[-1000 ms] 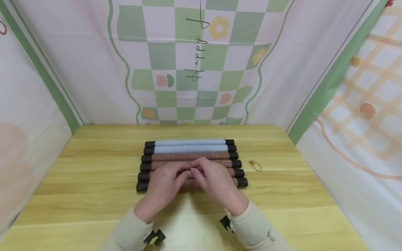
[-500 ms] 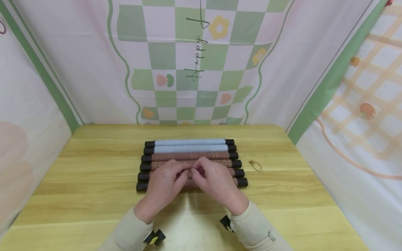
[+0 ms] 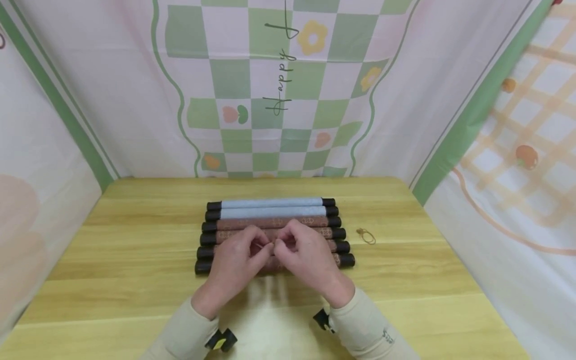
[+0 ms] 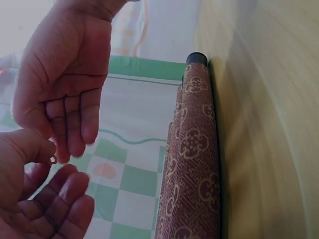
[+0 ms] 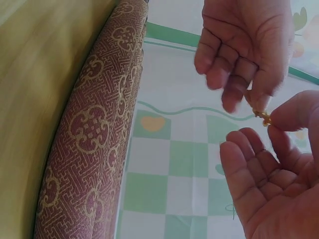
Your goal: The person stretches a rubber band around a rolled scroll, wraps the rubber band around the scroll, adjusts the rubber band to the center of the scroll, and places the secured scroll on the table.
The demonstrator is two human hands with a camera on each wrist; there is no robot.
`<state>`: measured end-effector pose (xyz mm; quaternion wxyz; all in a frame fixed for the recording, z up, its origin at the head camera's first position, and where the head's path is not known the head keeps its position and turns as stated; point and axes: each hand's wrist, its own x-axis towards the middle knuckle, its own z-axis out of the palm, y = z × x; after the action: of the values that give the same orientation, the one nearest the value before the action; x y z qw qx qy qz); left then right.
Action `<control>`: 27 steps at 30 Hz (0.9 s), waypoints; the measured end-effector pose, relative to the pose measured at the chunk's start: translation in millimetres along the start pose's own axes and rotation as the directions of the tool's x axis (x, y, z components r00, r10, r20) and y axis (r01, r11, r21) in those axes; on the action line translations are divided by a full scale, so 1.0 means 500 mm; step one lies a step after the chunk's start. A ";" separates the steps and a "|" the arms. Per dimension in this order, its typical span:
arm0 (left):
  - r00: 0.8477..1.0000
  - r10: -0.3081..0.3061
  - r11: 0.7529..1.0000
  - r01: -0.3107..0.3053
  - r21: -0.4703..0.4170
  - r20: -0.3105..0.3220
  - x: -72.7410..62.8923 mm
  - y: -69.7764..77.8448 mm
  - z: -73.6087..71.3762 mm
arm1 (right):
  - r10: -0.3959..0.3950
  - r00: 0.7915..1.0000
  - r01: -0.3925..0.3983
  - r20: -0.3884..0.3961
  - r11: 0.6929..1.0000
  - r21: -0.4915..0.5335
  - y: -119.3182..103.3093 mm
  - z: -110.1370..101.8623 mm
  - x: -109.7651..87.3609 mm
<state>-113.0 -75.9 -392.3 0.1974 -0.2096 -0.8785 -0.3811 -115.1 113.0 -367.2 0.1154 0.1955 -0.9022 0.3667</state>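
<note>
While holding two bare hands above a row of rolls [image 3: 272, 232] on the table [image 3: 135, 260], wearing a pale left sleeve [image 3: 184, 330] on the near side of the row, towards its left, with a black wrist device [image 3: 221, 340] at the inner edge. Hovering with the left hand [image 3: 236, 260] over the left part of the row, pinching a small golden piece [image 5: 262, 117] in a grip closed down to the fingertips, and curling the other fingers loosely. Holding that golden piece just above the middle of the row, between the tips of both hands; appearing as a tiny ring from the left wrist and as a knobbly cluster from the right, too small for telling its exact shape.

Lying side by side within the row as two light blue rolls [image 3: 272, 212] on its far side and four brown rolls [image 3: 261, 221] with a gold pattern on its near side, all ending in black caps [image 3: 215, 205]. Hanging beyond the row as a green-and-white checked curtain [image 3: 265, 115].

Hovering with the right hand [image 3: 310, 255] over the right part of the row, closing its grip on the same golden piece between thumb and forefinger, and spreading the remaining fingers away from it. Wearing a pale right sleeve [image 3: 369, 325] on the near side of the row, towards its right. Lying on the table just beside the right end of the row as a thin looped cord [image 3: 363, 233], showing a small knob.
</note>
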 end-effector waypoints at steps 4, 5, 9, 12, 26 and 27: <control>1.000 -0.023 0.997 0.023 -0.070 -0.004 0.000 0.005 -0.003 | -0.046 0.999 0.047 -0.027 0.998 0.030 -0.002 0.001 -0.001; 1.000 -0.031 0.996 0.031 -0.085 -0.002 0.001 0.006 -0.003 | -0.058 0.998 0.059 -0.033 0.998 0.034 -0.003 0.000 -0.002; 0.999 -0.053 0.995 0.054 -0.086 0.011 0.001 0.010 -0.006 | -0.089 0.995 0.091 -0.044 0.995 0.038 -0.005 0.000 -0.003; 0.999 -0.047 0.998 0.048 -0.052 0.021 0.001 0.011 -0.006 | -0.091 0.995 0.092 -0.047 0.995 0.030 -0.006 0.000 -0.004; 0.982 -0.174 0.934 0.187 -0.304 0.069 0.000 0.013 -0.011 | -0.064 0.998 0.064 -0.010 0.997 0.039 -0.004 -0.002 -0.007; 0.981 -0.179 0.926 0.192 -0.326 0.072 0.000 0.014 -0.011 | -0.066 0.998 0.067 -0.004 0.997 0.040 -0.003 -0.001 -0.007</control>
<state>-108.5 -75.7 -384.6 0.1044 -0.1636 -0.8217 -0.5359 -111.1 113.3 -367.0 0.1250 0.2271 -0.8875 0.3809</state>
